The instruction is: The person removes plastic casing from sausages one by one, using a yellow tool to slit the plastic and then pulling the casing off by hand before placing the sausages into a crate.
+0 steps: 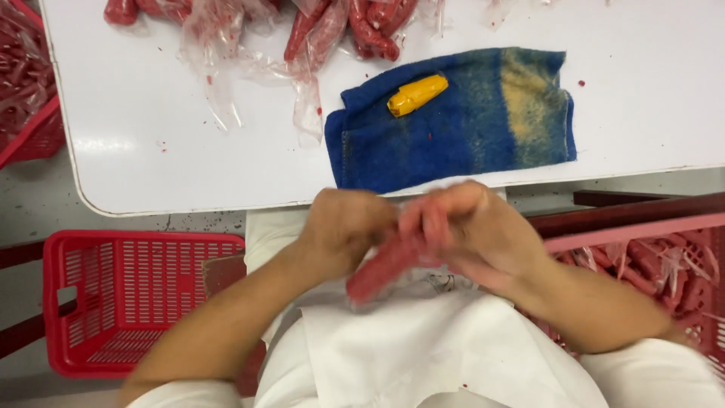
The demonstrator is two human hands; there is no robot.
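Both hands, left hand (pixel 343 227) and right hand (pixel 472 227), grip a red sausage (pixel 385 266) over the lap (motion-blurred). Risk: slippery casing could slip from the fingers onto the white apron (pixel 423 351). Beyond the hands, on the tabletop (pixel 143 128): blue cloth (pixel 453 128), yellow tool (pixel 417 94), clear wrappers (pixel 219 79). Red basket (pixel 136 302) left.

You are sitting at a food-processing workstation, the kind found in a small sausage or meat-packing plant. Across the top of the frame runs a white laminate table (pixel 151 143) strewn with red sausages in clear plastic casing (pixel 355 26) and torn film. A stained blue cloth (pixel 468 128) lies at its near edge. A red slatted plastic crate (pixel 128 302) sits at lower left, and another at right (pixel 680 264) holds more sausages. Your white work clothes (pixel 423 355) and the bare concrete floor (pixel 30 204) fit this.
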